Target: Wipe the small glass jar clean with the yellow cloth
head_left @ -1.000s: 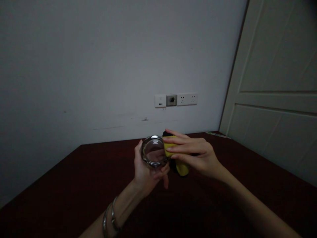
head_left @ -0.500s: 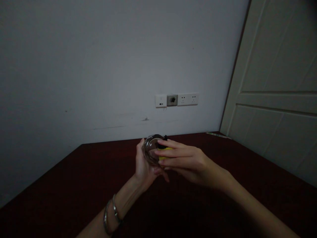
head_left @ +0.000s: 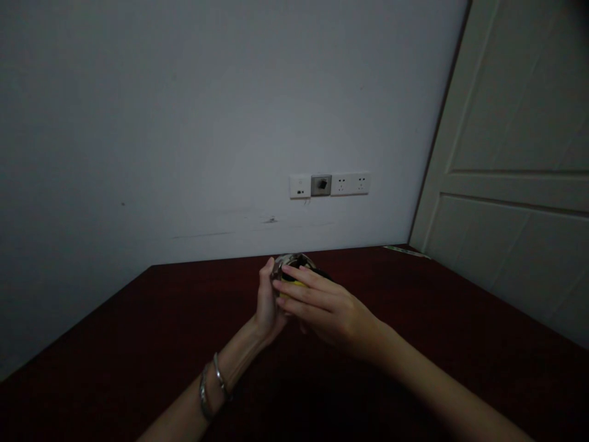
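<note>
My left hand is wrapped round a clear glass jar, held above the dark red table. Only the jar's rim shows between my hands. My right hand lies across the jar's mouth with its fingers pressed on a yellow cloth that has a black part. Most of the cloth is hidden under my fingers. Two silver bangles sit on my left wrist.
A white wall with a row of sockets and a switch stands behind the table. A pale panelled door is at the right. A thin light strip lies at the table's far right edge.
My right hand has moved left with the yellow cloth, from beside the jar to over its mouth. The jar's open face, plainly seen before, is now covered.
</note>
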Motion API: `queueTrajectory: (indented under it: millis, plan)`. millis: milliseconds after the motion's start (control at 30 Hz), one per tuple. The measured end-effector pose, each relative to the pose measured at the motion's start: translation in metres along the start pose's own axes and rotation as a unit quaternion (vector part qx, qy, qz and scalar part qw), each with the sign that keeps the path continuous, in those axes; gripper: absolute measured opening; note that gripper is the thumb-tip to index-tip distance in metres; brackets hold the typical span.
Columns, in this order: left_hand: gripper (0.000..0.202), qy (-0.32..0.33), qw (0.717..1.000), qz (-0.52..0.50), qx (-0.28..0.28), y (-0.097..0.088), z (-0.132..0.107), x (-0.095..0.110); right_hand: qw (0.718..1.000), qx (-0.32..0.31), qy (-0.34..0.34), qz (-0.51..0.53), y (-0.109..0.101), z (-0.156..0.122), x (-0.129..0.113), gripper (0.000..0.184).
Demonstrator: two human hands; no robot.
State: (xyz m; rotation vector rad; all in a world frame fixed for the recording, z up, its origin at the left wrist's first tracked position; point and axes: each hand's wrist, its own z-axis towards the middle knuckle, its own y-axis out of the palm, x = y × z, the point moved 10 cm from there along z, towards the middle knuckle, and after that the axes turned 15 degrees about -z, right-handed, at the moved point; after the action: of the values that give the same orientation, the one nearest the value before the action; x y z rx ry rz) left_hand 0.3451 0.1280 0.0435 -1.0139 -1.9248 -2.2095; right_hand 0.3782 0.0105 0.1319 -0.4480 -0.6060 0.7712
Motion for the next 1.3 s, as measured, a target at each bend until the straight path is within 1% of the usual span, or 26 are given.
queueTrajectory:
  millis: [200, 300, 367, 433, 533, 700, 767, 867, 1000, 1067, 1167, 1300]
  plan:
    - [0.059, -0.042, 0.994, 0.094, -0.046, 0.002, 0.002, -0.012, 1.0, 0.007, -0.002, -0.03, 0.003, -0.003, 0.002, 0.029]
    - [0.064, -0.038, 0.989, 0.128, -0.064, -0.002, 0.003, -0.016, 0.999, 0.027, 0.005, -0.047, -0.002, -0.003, 0.007, 0.03]
    - [0.065, -0.046, 0.987, 0.133, -0.078, -0.004, 0.003, -0.022, 0.997, 0.045, 0.012, -0.053, -0.008, -0.005, 0.011, 0.031]
    - [0.062, -0.052, 0.987, 0.117, -0.098, -0.004, 0.003, -0.026, 0.997, 0.056, 0.021, -0.049, -0.013, -0.006, 0.016, 0.033]
    - [0.058, -0.056, 0.986, 0.098, -0.123, -0.003, 0.004, -0.028, 0.997, 0.054, 0.027, -0.038, -0.014, -0.008, 0.021, 0.037]
    - [0.057, -0.06, 0.986, 0.09, -0.123, -0.003, 0.003, -0.023, 0.997, 0.059, 0.028, -0.038, -0.014, -0.01, 0.021, 0.041]
    - [0.057, -0.059, 0.987, 0.082, -0.128, 0.0, 0.001, -0.019, 0.996, 0.07, 0.029, -0.036, -0.016, -0.009, 0.021, 0.042]
    - [0.061, -0.064, 0.983, 0.072, -0.154, 0.01, -0.003, -0.015, 0.995, 0.084, 0.031, -0.038, -0.019, -0.008, 0.02, 0.043]
    - [0.072, -0.111, 0.972, 0.054, -0.2, 0.021, -0.008, -0.019, 0.994, 0.094, 0.026, -0.059, -0.02, -0.008, 0.019, 0.043]
    - [0.073, -0.125, 0.972, 0.029, -0.199, 0.023, -0.008, -0.02, 0.993, 0.093, 0.017, -0.069, -0.018, -0.009, 0.017, 0.042]
    - [0.07, -0.137, 0.973, -0.01, -0.184, 0.023, -0.008, -0.02, 0.992, 0.096, 0.003, -0.084, -0.015, -0.012, 0.013, 0.039]
    - [0.067, -0.147, 0.975, -0.029, -0.162, 0.022, -0.007, -0.022, 0.99, 0.1, -0.001, -0.098, -0.014, -0.012, 0.011, 0.034]
